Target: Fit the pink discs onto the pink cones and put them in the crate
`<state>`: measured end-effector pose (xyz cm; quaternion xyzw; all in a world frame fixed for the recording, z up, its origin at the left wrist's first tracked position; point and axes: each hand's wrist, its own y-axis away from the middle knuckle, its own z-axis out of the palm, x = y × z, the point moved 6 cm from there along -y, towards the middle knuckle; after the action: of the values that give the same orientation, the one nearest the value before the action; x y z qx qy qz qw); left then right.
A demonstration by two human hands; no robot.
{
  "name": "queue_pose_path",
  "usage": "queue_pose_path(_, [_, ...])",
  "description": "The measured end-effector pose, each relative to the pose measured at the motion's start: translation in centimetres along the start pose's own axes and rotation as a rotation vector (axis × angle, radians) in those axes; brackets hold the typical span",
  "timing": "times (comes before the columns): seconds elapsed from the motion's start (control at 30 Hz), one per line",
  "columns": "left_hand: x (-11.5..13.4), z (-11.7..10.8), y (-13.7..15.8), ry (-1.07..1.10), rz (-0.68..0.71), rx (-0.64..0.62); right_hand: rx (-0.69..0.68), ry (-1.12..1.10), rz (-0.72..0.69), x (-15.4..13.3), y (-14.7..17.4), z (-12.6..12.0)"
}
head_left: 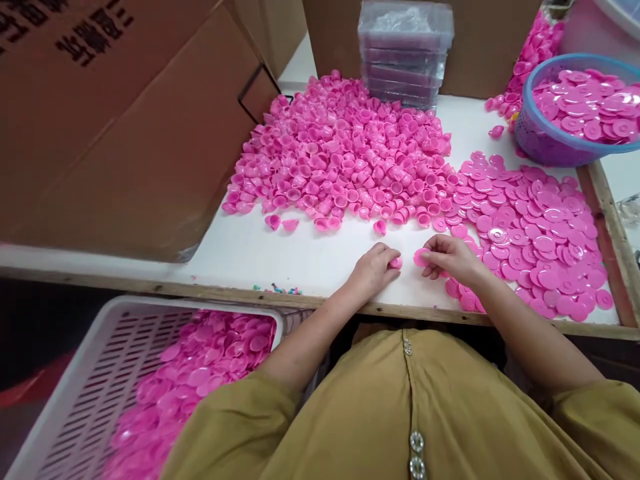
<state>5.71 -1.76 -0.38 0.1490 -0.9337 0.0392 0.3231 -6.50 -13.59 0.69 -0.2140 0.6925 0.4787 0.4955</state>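
My left hand (374,268) is closed on a small pink toy cup (396,263), mostly covered by the fingers. Just to its right, my right hand (447,257) pinches a round pink saucer (421,257) by its edge. A short gap separates cup and saucer, both low over the white tabletop (320,263). Beyond my hands spreads a large heap of pink toy cups (345,153). Many flat pink saucers (535,233) lie scattered to the right, some close under my right forearm.
A white slatted basket (80,400) of pink pieces stands below the table edge at left. Large cardboard boxes (110,133) wall the left side. Stacked clear plastic boxes (406,57) stand behind the heap. A blue basket (555,150) full of saucers sits at back right.
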Motion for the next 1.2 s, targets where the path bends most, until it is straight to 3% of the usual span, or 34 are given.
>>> queue_pose_path(0.1, [-0.2,0.0,0.1,0.063,-0.014,0.019,-0.050,0.078,0.054,0.1,-1.1,2.6])
queue_pose_path(0.2, [-0.2,0.3,-0.3,0.088,-0.052,-0.008,-0.038,0.198,0.072,0.4,-2.4,3.7])
queue_pose_path(0.37, [-0.2,-0.2,-0.6,0.133,-0.062,-0.016,-0.018,0.326,0.104,0.6,-3.3,3.6])
queue_pose_path(0.6, [-0.8,-1.2,-1.2,0.333,-0.120,-0.192,-0.020,0.388,0.164,0.8,-3.7,3.5])
queue_pose_path(0.77, [-1.4,-0.6,-2.6,0.248,-0.091,-0.249,-0.058,0.354,0.219,0.6,-4.0,3.8])
queue_pose_path(1.0, [-0.8,-0.2,-3.0,0.220,-0.033,-0.308,-0.051,0.367,0.190,0.3,-3.3,4.3])
queue_pose_path(1.1, [0.0,-0.9,-2.1,0.176,-0.005,-0.230,-0.024,0.422,0.102,-0.1,-2.7,3.0])
queue_pose_path(1.2, [-1.3,-3.8,1.5,0.156,-0.071,-0.110,0.275,0.692,-0.021,-1.2,-1.7,-1.9])
